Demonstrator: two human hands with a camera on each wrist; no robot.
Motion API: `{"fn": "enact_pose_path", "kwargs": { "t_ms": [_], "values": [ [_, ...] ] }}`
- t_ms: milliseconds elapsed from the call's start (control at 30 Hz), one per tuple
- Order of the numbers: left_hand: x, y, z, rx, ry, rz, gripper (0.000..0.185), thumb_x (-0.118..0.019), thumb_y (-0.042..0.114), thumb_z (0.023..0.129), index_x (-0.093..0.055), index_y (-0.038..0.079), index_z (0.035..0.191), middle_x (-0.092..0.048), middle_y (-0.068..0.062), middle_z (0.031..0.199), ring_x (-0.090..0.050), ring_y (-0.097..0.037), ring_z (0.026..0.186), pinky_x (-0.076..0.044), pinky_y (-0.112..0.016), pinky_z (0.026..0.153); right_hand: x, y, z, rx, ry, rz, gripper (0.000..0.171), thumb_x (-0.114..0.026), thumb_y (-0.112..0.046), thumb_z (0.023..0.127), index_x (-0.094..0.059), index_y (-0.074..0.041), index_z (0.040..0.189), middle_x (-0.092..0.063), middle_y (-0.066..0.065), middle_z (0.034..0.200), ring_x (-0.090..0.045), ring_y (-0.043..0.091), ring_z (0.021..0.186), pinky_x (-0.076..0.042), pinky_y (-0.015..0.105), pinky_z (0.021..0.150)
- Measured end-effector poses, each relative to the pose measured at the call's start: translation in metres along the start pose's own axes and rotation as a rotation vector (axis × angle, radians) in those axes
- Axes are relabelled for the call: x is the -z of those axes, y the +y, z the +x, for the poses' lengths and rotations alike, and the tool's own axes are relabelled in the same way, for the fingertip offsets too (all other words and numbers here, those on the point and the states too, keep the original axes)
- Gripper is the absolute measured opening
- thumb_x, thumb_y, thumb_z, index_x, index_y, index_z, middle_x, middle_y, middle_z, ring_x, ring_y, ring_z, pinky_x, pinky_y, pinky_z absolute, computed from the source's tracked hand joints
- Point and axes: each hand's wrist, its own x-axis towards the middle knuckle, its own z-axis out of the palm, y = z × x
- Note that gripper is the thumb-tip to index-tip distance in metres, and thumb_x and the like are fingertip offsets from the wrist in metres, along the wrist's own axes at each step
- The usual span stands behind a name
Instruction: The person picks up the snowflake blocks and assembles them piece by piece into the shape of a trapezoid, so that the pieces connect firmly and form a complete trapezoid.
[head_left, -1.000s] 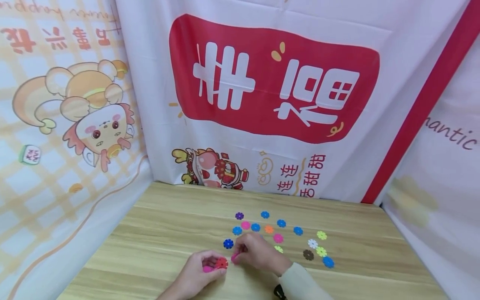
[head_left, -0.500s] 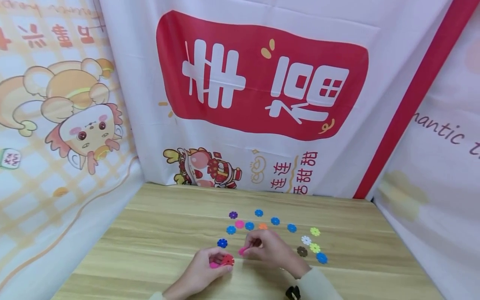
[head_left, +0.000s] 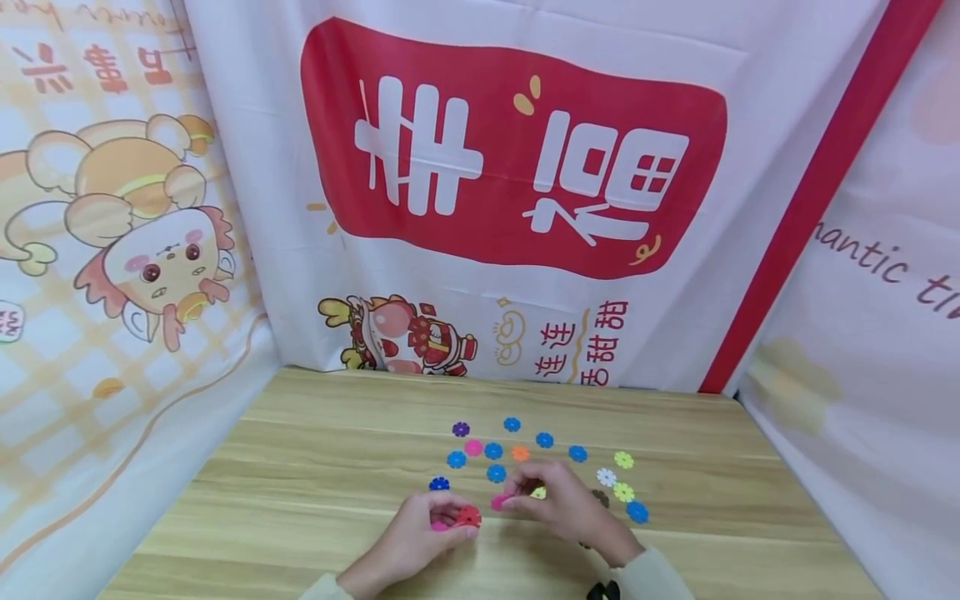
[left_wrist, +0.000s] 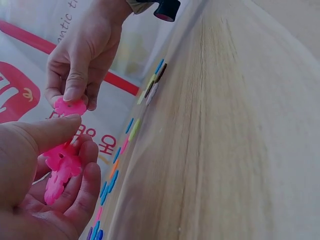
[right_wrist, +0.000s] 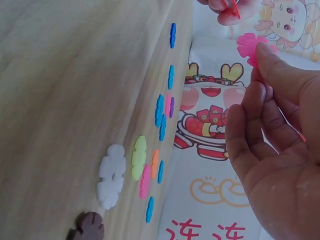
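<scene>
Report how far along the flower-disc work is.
Looks done: a red disc and pink discs, seemingly joined, in the left hand. In hand: another pink disc, pinched by the right hand, apart from them. Remaining, probably: the loose discs lying on the table.

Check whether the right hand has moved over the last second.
Yes: in the head view, the right hand has shifted rightward, away from the dark blue disc.

Gap between opposing fingers (head_left: 535, 472), discs (head_left: 493, 451) beyond
</scene>
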Motion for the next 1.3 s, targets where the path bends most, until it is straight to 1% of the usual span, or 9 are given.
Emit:
{"fn": "enact_pose_path", "kwargs": {
  "t_ms": [200, 433, 600, 767, 867, 933, 1100, 1200, 1300],
  "values": [
    [-0.003, 0.005, 0.000, -0.013, -0.016, -0.020, 0.033, -0.082, 0.029, 0.093, -0.076, 0.008, 0.118, -0.075, -0.002, 0.100, -0.068, -0.012, 0.077, -0.059, -0.024, 0.059, -0.001, 0.001, -0.004, 0.005, 0.006, 0.015, 0.008, -0.080, -0.024, 0.093, -0.075, -0.018, 0.094, -0.074, -0.012, 0.095, -0.068, 0.005, 0.089, -0.063, 0.029, 0.086],
    [-0.005, 0.007, 0.001, -0.022, -0.026, -0.016, 0.030, -0.081, 0.029, 0.094, -0.077, 0.010, 0.117, -0.075, -0.002, 0.098, -0.067, -0.012, 0.072, -0.058, -0.025, 0.056, -0.003, 0.001, -0.007, 0.001, 0.025, 0.009, 0.009, -0.082, -0.027, 0.091, -0.073, -0.026, 0.091, -0.072, -0.010, 0.094, -0.066, 0.006, 0.089, -0.062, 0.029, 0.085],
    [-0.006, 0.009, 0.001, -0.020, -0.029, -0.009, 0.029, -0.081, 0.029, 0.094, -0.077, 0.012, 0.117, -0.075, -0.001, 0.098, -0.068, -0.011, 0.073, -0.060, -0.026, 0.057, -0.006, 0.001, -0.008, 0.004, 0.028, 0.006, 0.008, -0.082, -0.026, 0.091, -0.074, -0.024, 0.091, -0.071, -0.010, 0.093, -0.065, 0.005, 0.087, -0.062, 0.028, 0.083],
    [-0.006, 0.011, 0.000, -0.023, -0.039, -0.025, 0.026, -0.081, 0.028, 0.094, -0.078, 0.013, 0.115, -0.075, -0.001, 0.096, -0.067, -0.011, 0.072, -0.059, -0.025, 0.058, -0.008, 0.002, -0.009, 0.006, 0.017, 0.015, 0.008, -0.082, -0.023, 0.092, -0.076, -0.017, 0.092, -0.072, -0.009, 0.091, -0.065, 0.004, 0.085, -0.062, 0.028, 0.082],
    [-0.006, 0.011, -0.001, -0.035, -0.051, -0.041, 0.024, -0.081, 0.025, 0.094, -0.078, 0.012, 0.114, -0.076, -0.003, 0.095, -0.067, -0.011, 0.071, -0.058, -0.023, 0.058, -0.009, 0.003, -0.009, 0.010, 0.012, 0.018, 0.007, -0.082, -0.020, 0.091, -0.076, -0.017, 0.092, -0.072, -0.008, 0.092, -0.065, 0.004, 0.086, -0.062, 0.028, 0.082],
    [-0.007, 0.010, -0.001, -0.046, -0.057, -0.046, 0.025, -0.081, 0.024, 0.094, -0.078, 0.011, 0.115, -0.076, -0.004, 0.095, -0.066, -0.009, 0.071, -0.057, -0.022, 0.058, -0.010, 0.003, -0.009, 0.017, 0.008, 0.015, 0.006, -0.082, -0.019, 0.090, -0.076, -0.019, 0.092, -0.072, -0.008, 0.093, -0.066, 0.004, 0.087, -0.063, 0.028, 0.083],
    [-0.007, 0.010, 0.000, -0.066, -0.069, -0.040, 0.023, -0.080, 0.022, 0.095, -0.078, 0.012, 0.115, -0.077, -0.004, 0.098, -0.067, -0.008, 0.077, -0.058, -0.020, 0.065, -0.010, 0.003, -0.009, 0.033, 0.000, -0.003, 0.007, -0.082, -0.020, 0.091, -0.076, -0.023, 0.092, -0.072, -0.010, 0.093, -0.066, 0.004, 0.089, -0.062, 0.026, 0.085],
    [-0.007, 0.012, 0.000, -0.088, -0.077, -0.014, 0.022, -0.079, 0.022, 0.095, -0.079, 0.013, 0.116, -0.078, -0.004, 0.101, -0.068, -0.008, 0.084, -0.058, -0.019, 0.072, -0.010, 0.003, -0.009, 0.041, 0.000, -0.016, 0.007, -0.082, -0.021, 0.091, -0.076, -0.024, 0.092, -0.071, -0.011, 0.093, -0.066, 0.003, 0.089, -0.062, 0.026, 0.085],
    [-0.007, 0.012, 0.000, -0.110, -0.085, 0.019, 0.023, -0.078, 0.021, 0.096, -0.079, 0.014, 0.117, -0.078, -0.001, 0.102, -0.067, -0.006, 0.086, -0.058, -0.020, 0.075, -0.011, 0.002, -0.009, 0.044, 0.005, -0.024, 0.007, -0.082, -0.022, 0.090, -0.076, -0.025, 0.091, -0.071, -0.011, 0.093, -0.066, 0.004, 0.089, -0.062, 0.026, 0.084]
  ]
}}
